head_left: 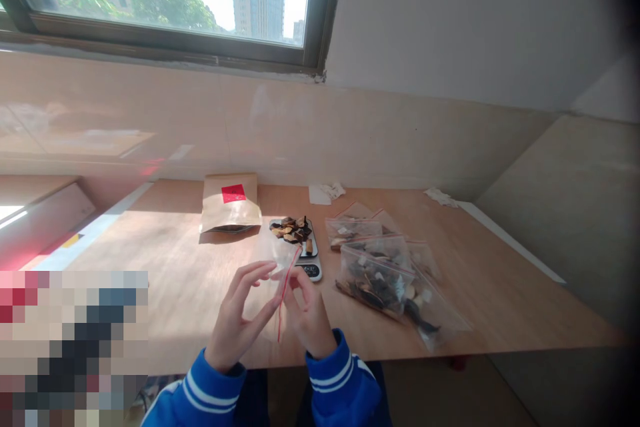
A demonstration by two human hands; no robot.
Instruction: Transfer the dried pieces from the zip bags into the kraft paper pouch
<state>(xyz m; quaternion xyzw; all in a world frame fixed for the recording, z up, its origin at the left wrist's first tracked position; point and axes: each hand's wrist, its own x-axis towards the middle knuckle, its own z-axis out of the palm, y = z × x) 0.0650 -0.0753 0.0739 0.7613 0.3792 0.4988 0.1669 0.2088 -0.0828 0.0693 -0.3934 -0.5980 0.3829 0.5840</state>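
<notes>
A clear zip bag with a red seal line (295, 259) is held upright between my two hands, just in front of a small kitchen scale (315, 273). My left hand (245, 307) pinches its seal edge with the thumb, the other fingers curved alongside. On the other side, my right hand (307, 310) grips the same edge with bent fingers. Dark-edged dried slices (290, 230) are heaped on the scale's plate, with a small brown piece (309, 247) beside them. The bag's see-through body is hard to make out against the table.
Several zip bags of dried slices (375, 287) lie piled right of the scale. A brown paper pouch (230, 207) with a red label stands at the back left. Crumpled white paper (327, 193) rests by the wall. The wooden table (500, 280) ends close to my body.
</notes>
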